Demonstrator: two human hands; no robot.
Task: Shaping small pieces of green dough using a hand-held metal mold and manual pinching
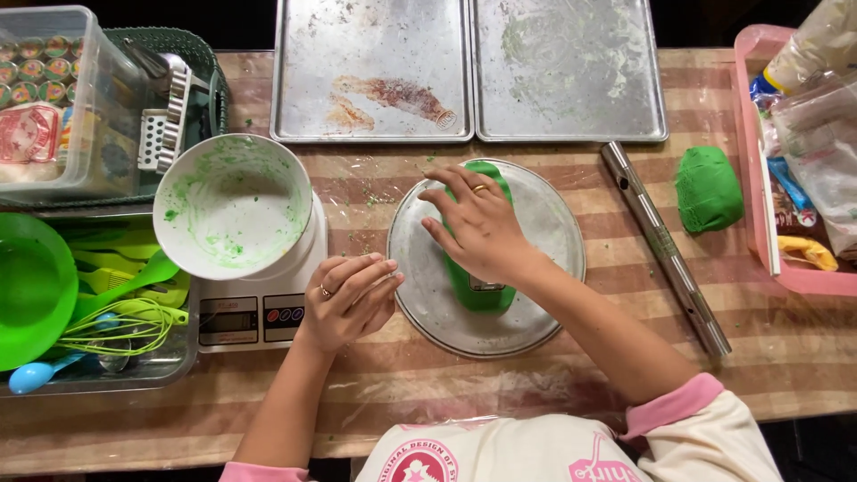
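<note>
Grip: right hand [478,228] lies palm-down with fingers spread over the green dough strip [478,290], pressing on it rather than closing round it; left hand [350,299] is loosely curled at the plate's left edge, fingertips drawn together, and whether they pinch anything I cannot tell
Far left: clear plastic tub [54,98] of small round packets and a dark green basket [192,54] of metal cutters sit out of the working space – stored, not in use
Utensil tray: green bowl [31,290], green whisk [125,326] and spoons lie heaped together, probably parked there between uses
Scale: white kitchen scale [259,308] carries a white bowl [232,205] smeared with green residue, empty of dough – it sits just beside the left hand, within easy reach
Centre: round metal plate [536,312] holds the dough strip, which runs lengthwise under the right palm with its near end showing below the hand; the plate likely gives a smooth flat base to press against
Back: two metal baking trays [370,71] lie side by side at the far edge, stained but bare
Right of the plate: metal rolling tube [665,250] lies slanted on the striped tablecloth [446,384], untouched
Further right: lump of green dough [708,187] waits apart from the plate, near the pink basket [808,277] of bagged supplies
</note>
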